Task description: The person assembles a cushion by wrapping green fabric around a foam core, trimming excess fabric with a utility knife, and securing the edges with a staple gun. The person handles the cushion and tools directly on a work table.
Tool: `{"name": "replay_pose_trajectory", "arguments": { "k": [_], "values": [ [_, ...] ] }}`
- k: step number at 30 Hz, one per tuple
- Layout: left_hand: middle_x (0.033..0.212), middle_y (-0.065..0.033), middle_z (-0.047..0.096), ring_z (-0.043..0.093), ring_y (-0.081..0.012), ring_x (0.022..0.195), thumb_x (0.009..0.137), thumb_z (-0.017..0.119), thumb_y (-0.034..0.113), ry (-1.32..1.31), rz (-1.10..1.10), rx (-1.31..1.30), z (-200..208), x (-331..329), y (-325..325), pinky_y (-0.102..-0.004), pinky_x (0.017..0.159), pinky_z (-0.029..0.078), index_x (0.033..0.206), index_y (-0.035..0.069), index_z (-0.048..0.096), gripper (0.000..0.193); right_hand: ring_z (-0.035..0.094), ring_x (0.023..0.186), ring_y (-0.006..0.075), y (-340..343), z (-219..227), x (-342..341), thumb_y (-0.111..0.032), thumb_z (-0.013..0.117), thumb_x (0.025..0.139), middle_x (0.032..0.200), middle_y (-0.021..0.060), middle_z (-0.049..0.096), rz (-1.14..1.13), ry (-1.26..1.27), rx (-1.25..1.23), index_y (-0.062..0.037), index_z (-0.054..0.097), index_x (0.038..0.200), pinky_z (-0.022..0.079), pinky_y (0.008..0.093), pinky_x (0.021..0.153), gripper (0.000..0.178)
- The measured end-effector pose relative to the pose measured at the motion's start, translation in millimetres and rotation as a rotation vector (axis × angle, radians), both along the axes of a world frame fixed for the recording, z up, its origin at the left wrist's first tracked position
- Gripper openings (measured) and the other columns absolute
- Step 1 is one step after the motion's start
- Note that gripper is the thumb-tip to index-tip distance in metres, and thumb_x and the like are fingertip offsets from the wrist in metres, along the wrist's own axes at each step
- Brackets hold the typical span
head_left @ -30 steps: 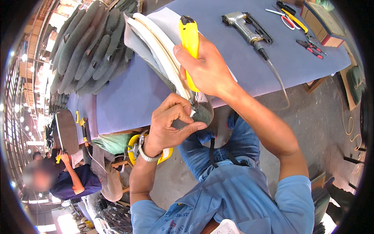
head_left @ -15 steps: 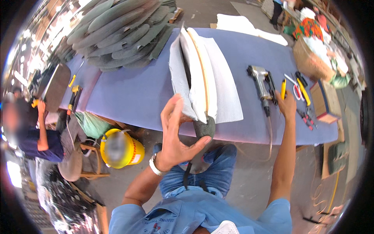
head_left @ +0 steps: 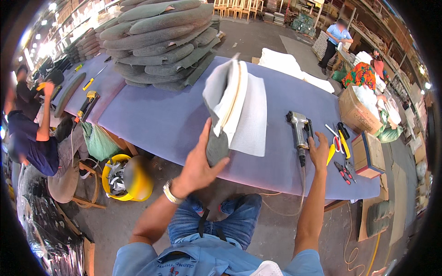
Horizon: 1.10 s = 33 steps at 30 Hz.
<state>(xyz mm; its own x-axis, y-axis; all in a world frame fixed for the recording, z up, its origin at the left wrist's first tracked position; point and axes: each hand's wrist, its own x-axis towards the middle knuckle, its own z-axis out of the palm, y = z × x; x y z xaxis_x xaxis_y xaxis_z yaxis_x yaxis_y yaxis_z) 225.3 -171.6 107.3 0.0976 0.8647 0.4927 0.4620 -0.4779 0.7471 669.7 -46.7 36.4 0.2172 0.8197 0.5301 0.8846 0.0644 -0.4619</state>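
My left hand (head_left: 195,163) grips the near grey end of an upholstered cushion piece (head_left: 235,103). The piece stands on edge over the blue-grey table, its white lining folded outward and a thin brownish strip running along the edge. My right hand (head_left: 317,152) has its fingers apart, with the fingertips beside the handle of a silver air staple gun (head_left: 299,129); I cannot tell whether they touch it. A yellow-handled cutter (head_left: 330,154) lies just right of that hand.
Scissors (head_left: 337,142), a yellow tool (head_left: 344,143) and red-handled pliers (head_left: 343,172) lie right of my hand, before a wooden box (head_left: 368,154). Grey cushions (head_left: 161,46) are piled at the far left. A hose (head_left: 302,184) hangs off the near edge. Another person (head_left: 32,133) works at left.
My right hand has come off the yellow cutter, which now lies beside it, and moved toward the staple gun. My left hand has turned and tilted the cushion piece. The view has shifted.
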Motion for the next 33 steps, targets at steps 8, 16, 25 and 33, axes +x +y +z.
{"name": "replay_pose_trajectory", "arguments": {
  "k": [8,16,25,33],
  "values": [
    [0.127,-0.0151,0.072,0.066,-0.0215,0.116,0.076,0.083,-0.002,0.242,0.042,-0.118,25.6,-128.4,3.1,-0.0376,0.104,0.049,0.141,0.001,0.057,0.07,0.063,0.122,0.0366,-48.6,73.0,-81.4,-0.017,0.074,0.09,0.135,0.019,0.065,0.26,0.261,0.11,-0.0035,0.067,0.125,0.049,0.0414,0.105,0.038],
    [0.141,-0.0129,0.065,0.055,-0.0283,0.138,0.079,0.074,-0.003,0.345,-0.105,-0.233,18.9,-177.7,-3.7,-0.0462,0.125,0.027,0.141,0.004,0.061,0.064,0.058,0.128,0.0374,-73.5,117.6,-157.8,-0.017,0.081,0.084,0.139,0.0169,0.063,0.563,0.162,0.272,-0.008,0.063,0.134,0.045,0.0437,0.109,0.053],
    [0.148,-0.0122,0.06,0.052,-0.0312,0.141,0.079,0.071,-0.005,0.34,-0.164,-0.143,25.5,-179.4,-7.1,-0.0443,0.122,0.033,0.14,0.007,0.061,0.064,0.056,0.132,0.0339,-78.1,146.0,-266.4,-0.013,0.086,0.074,0.146,0.0152,0.059,0.957,0.042,0.302,-0.0071,0.065,0.134,0.043,0.0438,0.109,0.064],
    [0.136,-0.0112,0.067,0.062,-0.0258,0.125,0.082,0.074,-0.003,0.012,-0.125,-0.181,1.1,-205.5,15.9,-0.0381,0.11,0.046,0.141,0.006,0.059,0.061,0.062,0.121,0.0338,-23.4,144.0,-415.1,-0.019,0.083,0.081,0.133,0.0114,0.067,1.407,-0.23,0.096,-0.0111,0.068,0.129,0.048,0.0444,0.102,0.051]
  ]
}}
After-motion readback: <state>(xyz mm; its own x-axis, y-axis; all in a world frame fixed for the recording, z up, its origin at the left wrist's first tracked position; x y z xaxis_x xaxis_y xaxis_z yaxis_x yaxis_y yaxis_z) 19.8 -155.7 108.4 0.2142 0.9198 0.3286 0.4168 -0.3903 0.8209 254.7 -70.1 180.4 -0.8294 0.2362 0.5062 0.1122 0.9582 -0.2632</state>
